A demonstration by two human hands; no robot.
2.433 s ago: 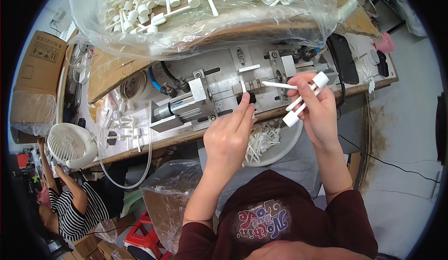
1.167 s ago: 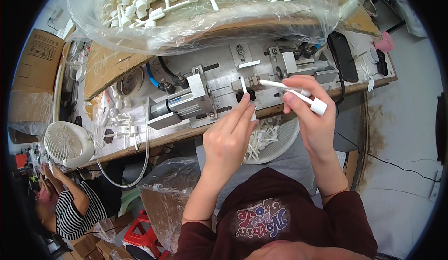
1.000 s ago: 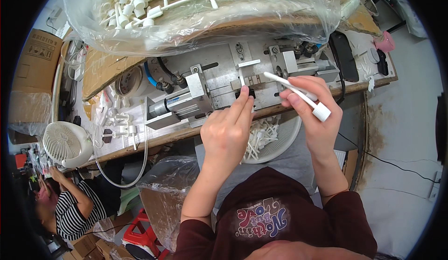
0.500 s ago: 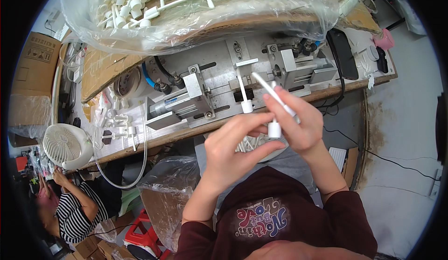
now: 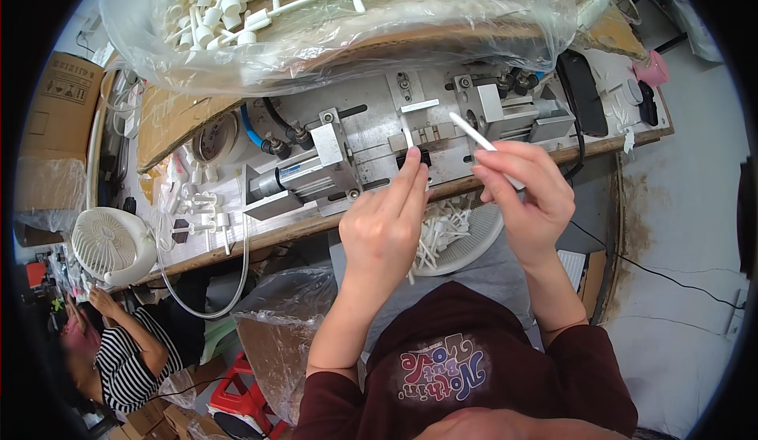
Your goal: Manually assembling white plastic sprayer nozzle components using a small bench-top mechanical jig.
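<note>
My left hand reaches to the metal fixture at the bench's front edge. Its fingers close over the lower end of a white capped stick lying there, and hide most of the cap. Below that hand a thin white tip pokes out; I cannot make out whether it is held. My right hand pinches a slim white stick between thumb and fingers, tilted up and left, to the right of the fixture. Beneath both hands a white basket holds many loose white sticks.
Two metal cylinder clamps flank the fixture. Behind it, a plastic-lined cardboard box holds many white capped sticks. A white fan stands left, and a black phone-like slab right. Another person sits at far left.
My left hand has moved away from my right hand to the capped stick in the fixture. The white cap between my hands is no longer visible there. My right hand has shifted right with its stick.
</note>
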